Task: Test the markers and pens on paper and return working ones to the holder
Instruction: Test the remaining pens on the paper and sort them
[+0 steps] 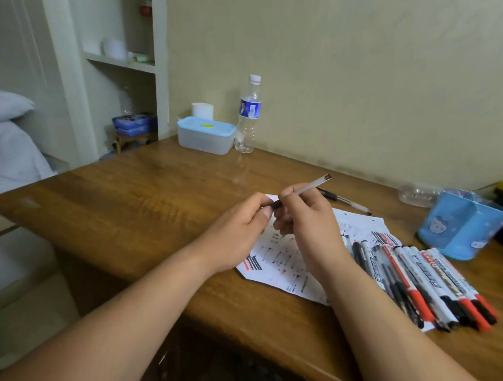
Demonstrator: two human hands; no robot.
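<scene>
Pen (306,187) with a clear body sits above the paper (281,263), pinched in the curled right hand (307,220), while the left hand (239,228) pinches its dark end, maybe a cap, with markers (421,277) just right, the blue holder (460,226) behind them, and bare table (126,200) to the left.

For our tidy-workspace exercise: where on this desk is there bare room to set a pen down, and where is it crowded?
Free: bare wood between the paper, the blue-lidded box and the left edge of the desk; also the strip between water bottle and black pen. Crowded: markers beside the blue holder.
</scene>
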